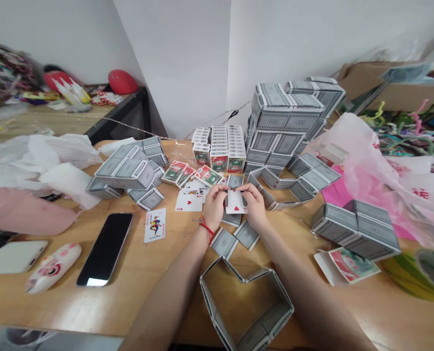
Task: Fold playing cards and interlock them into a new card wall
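Between my left hand [215, 204] and my right hand [254, 202] is a playing card [235, 203], a two of hearts with its face toward me. Fingers of both hands pinch it at its two sides, just above the table. Under and in front of it lie face-down cards [224, 243] with grey backs. To the left, face-up cards [188, 201] are spread, an ace of hearts among them, and a joker card [155, 225] lies apart. A heart-shaped frame [217, 312] of folded cards stands between my forearms.
Folded-card blocks are stacked in a tall tower [275, 126] at back right, with another pile [129, 168] at left. Card boxes [218, 148] stand at the back. A phone [106, 248] lies left; green tape [421, 273] and an opened card box [348, 265] are at right.
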A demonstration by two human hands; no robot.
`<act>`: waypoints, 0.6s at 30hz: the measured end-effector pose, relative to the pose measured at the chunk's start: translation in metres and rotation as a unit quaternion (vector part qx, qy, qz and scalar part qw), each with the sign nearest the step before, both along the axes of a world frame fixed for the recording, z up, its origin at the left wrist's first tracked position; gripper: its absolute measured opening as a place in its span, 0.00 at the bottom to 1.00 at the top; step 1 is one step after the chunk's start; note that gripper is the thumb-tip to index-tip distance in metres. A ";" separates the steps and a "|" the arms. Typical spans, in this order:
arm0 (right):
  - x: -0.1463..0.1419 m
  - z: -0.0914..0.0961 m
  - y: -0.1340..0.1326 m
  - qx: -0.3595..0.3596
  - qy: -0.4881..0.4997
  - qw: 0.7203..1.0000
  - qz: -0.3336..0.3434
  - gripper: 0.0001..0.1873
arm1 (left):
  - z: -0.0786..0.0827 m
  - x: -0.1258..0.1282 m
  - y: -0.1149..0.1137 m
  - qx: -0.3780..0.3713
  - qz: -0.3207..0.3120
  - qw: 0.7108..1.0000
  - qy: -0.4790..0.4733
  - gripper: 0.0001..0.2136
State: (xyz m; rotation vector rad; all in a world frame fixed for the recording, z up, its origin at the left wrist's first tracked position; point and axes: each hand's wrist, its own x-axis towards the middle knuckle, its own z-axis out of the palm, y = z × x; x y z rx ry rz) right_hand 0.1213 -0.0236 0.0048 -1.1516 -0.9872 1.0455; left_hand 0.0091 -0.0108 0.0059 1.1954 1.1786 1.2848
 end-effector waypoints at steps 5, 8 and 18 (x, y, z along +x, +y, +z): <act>0.003 -0.007 0.004 -0.024 0.042 0.999 0.004 0.06 | 0.004 0.001 0.000 0.019 -0.006 1.000 0.019 0.07; 0.004 -0.005 0.005 -0.035 0.063 0.997 0.022 0.04 | 0.004 0.000 0.000 0.034 0.004 0.999 0.033 0.07; 0.000 0.004 0.000 -0.071 0.139 0.981 0.118 0.03 | 0.008 -0.004 0.000 0.003 0.009 0.997 -0.079 0.06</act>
